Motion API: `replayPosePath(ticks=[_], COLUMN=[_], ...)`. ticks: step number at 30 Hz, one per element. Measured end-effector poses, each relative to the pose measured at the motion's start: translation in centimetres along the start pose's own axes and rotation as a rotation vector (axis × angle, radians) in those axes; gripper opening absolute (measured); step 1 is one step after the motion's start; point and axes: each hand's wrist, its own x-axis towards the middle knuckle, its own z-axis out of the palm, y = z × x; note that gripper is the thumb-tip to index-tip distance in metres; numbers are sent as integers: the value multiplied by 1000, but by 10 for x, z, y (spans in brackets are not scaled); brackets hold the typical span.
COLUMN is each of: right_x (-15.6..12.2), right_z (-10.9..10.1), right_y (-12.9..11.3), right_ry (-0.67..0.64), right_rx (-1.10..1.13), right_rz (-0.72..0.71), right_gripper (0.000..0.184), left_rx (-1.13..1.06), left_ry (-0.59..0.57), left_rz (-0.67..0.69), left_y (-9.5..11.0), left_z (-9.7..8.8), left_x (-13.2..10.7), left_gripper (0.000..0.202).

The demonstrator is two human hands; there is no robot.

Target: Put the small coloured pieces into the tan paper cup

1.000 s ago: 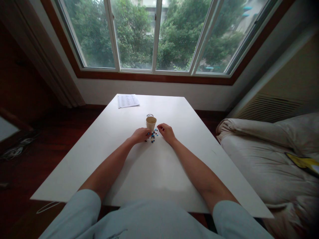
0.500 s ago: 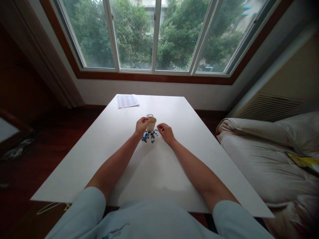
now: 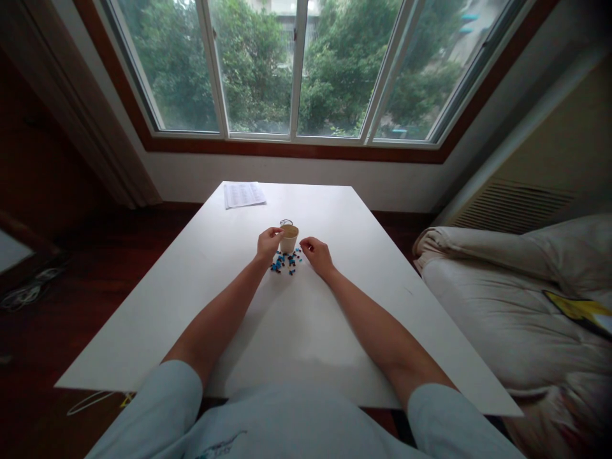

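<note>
The left hand [image 3: 269,244] is at the top of the cup [image 3: 289,245], maybe to drop a bit in, which calls for letting go, with little blue bits [image 3: 291,261] by it on the desk [image 3: 306,344], near the right hand [image 3: 317,254], and I can't tell if either hand grips anything.

I'd call this a room in somebody's home. Along the right of the frame sprawls a pale, rumpled padded seat [image 3: 482,306], sofa or bed I can't tell, with something yellow and black-edged [image 3: 576,311] lying on it. A long curtain [image 3: 90,127] hangs at the upper left, beside a wide sliding window [image 3: 258,76] trimmed in reddish-brown wood, with leafy trees [image 3: 349,70] pressing close outside. Underfoot there's dark red, glossy flooring [image 3: 124,255], and loose cables [image 3: 29,290] lie tangled at the left edge. The plain white table [image 3: 373,344] in the centre, with its few printed sheets [image 3: 243,194], fits a lived-in room.
</note>
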Motion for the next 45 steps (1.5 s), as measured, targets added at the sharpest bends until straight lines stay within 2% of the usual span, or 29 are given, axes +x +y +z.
replayPosePath(ticks=[4,10,15,21,27,32,42,45], right_x=[5,17,27,35,37,38,35,33], right_z=[2,6,3,-8,-17,-20,-18,-17], right_y=[1,-2,-22,-42,-49,-53,-28,-20], right_ry=[57,157,93,-20,-114,-134,-128,-150], right_rx=[103,546,819,896,921,905,732,697], right_rz=[132,414,562,561,500,479,509,518], right_gripper=[22,32,31,26,29,27,26,27], left_rx=[123,419,674,873,987,1023,824,792], left_ry=[7,-10,-93,-227,-409,-574,-828,-865], left_rz=[55,244,335,368,375,383,365,369], left_y=[2,20,39,48,44,39,14,6], left_z=[-5,-27,-35,-34,-31,-31,-28,-28], left_x=[-1,-8,-15,-17,-19,-23,-19,-17], left_gripper=[29,23,26,27,29,24,24,25])
